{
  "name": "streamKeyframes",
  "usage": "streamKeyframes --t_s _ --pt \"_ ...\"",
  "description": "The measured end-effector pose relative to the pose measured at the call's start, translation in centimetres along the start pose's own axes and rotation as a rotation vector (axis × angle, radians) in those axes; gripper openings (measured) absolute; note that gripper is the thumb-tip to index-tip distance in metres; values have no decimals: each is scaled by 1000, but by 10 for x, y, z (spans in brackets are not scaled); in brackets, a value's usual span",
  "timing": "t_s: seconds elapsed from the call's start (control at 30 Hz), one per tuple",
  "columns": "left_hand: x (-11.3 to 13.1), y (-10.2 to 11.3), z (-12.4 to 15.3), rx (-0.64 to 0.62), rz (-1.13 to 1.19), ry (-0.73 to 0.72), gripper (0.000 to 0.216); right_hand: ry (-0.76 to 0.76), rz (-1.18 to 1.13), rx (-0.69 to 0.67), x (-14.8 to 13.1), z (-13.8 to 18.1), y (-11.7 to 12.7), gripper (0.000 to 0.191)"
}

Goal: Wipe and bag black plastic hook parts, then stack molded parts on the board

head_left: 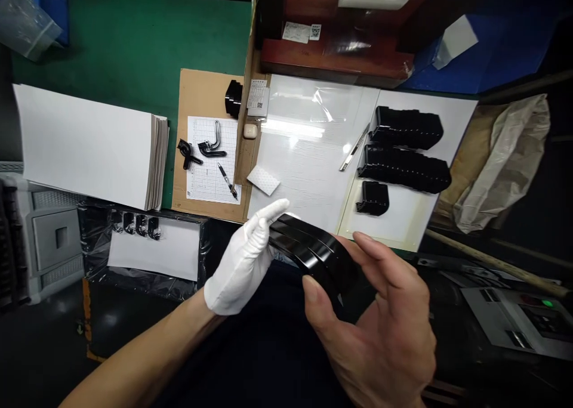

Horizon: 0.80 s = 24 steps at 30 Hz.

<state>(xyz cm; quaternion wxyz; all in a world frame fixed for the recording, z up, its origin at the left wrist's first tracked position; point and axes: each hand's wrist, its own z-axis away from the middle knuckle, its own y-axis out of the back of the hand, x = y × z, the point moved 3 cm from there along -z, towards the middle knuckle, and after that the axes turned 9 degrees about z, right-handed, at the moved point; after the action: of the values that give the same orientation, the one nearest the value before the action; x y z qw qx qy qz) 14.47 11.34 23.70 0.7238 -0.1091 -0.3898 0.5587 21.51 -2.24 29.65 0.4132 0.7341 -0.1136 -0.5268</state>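
A small stack of glossy black curved plastic parts (313, 250) is held between both hands in front of me. My left hand (244, 259), in a white glove, grips the stack's left end with its fingers wrapped around it. My bare right hand (380, 324) pinches the right end between thumb and fingers. On a white sheet (452, 113) beyond them lie two rows of the same black parts (405, 127) and one single black part (373, 198).
A stack of white sheets (89, 142) lies at the left on a green mat. A cardboard piece (197, 86) carries gridded paper, small black clips and a pen (227, 181). A metal blade tool (353, 148) lies on the clear film. A grey machine (514, 318) sits at right.
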Motion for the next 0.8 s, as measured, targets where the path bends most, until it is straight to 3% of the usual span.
streamKeyframes --t_s 0.3,0.43,0.5,0.6,0.7,0.8 --pt "-19 2 5 45 -9 43 48 -122 -10 -7 4 2 1 64" --pt "-8 5 7 96 -145 -137 53 -345 -224 -141 24 11 -1 62" --pt "3 3 10 57 -242 -261 59 -423 -406 -273 37 16 -5 63" --pt "16 -2 18 -101 -362 -365 76 -405 -586 -423 50 23 -9 63" --pt "23 -6 27 -204 -496 -459 95 -366 -620 -492 55 27 -9 54" --pt "25 -9 32 -242 -548 -507 99 -368 -658 -524 54 29 -10 53"
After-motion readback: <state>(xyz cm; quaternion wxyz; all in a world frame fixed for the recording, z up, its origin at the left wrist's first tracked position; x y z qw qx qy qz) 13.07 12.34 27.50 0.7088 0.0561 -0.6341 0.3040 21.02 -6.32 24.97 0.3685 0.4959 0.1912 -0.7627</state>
